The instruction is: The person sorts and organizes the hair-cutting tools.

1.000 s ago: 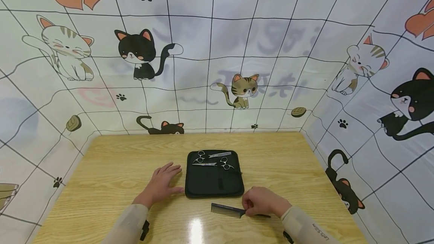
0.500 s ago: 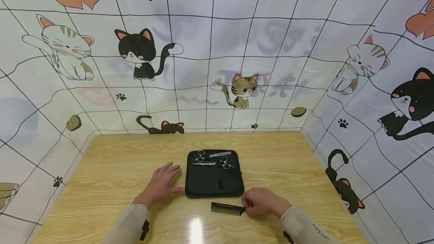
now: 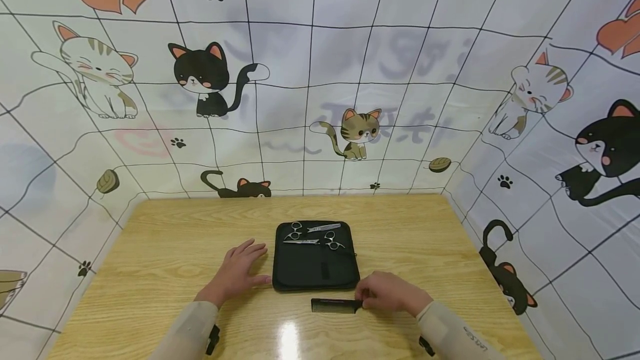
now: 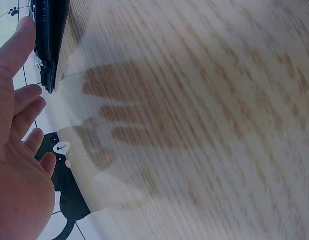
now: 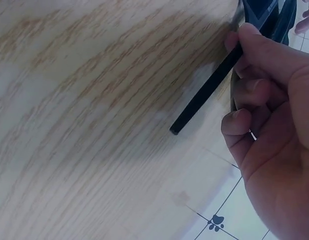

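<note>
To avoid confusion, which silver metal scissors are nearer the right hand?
In head view, the lower scissors, handles rightward; the upper scissors, handles leftward, lie farther.

Right sleeve [image 3: 457, 338]: "Lets…" (rest too blurred). Backdrop [image 3: 285, 104]: faint script [image 3: 416, 133], unreadable.

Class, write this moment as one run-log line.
right hand: pinching black tail comb by its handle | left hand: beside left edge of black case | scissors: two pairs, lying on case
</note>
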Motion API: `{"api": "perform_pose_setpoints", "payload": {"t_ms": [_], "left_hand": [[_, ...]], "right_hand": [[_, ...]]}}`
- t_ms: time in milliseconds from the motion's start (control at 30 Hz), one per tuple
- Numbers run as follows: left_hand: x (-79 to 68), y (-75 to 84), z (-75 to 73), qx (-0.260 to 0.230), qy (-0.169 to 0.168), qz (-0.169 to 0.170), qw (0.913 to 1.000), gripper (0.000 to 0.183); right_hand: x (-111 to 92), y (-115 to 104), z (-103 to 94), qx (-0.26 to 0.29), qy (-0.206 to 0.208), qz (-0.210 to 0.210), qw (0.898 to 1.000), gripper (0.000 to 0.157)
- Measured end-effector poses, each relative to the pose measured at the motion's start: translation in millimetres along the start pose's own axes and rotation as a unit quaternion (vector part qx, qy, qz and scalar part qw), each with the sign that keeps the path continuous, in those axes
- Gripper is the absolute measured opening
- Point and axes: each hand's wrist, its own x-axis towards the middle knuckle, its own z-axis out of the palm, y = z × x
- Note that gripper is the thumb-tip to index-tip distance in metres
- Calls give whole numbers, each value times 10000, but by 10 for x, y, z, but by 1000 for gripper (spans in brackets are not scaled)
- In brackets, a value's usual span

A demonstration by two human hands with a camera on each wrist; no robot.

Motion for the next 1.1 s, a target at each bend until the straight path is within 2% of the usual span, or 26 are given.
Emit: {"api": "perform_pose_setpoints", "payload": {"t_ms": [200, 433, 733, 1100], "left_hand": [[-4, 10, -5, -41, 67, 62, 10000, 72], [-1, 50, -14, -135, 43, 151, 9998, 68], [1, 180, -26, -188, -71, 261, 9995, 67], [40, 325, 43, -177, 278, 745, 9967, 62]], "right_hand": [[12, 7, -45, 131, 212, -130, 9996, 6], [67, 21, -124, -206, 477, -168, 9985, 3], [102, -18, -284, -166, 706, 64, 9973, 8], [218, 30, -346, -148, 900, 8, 9958, 8]]}}
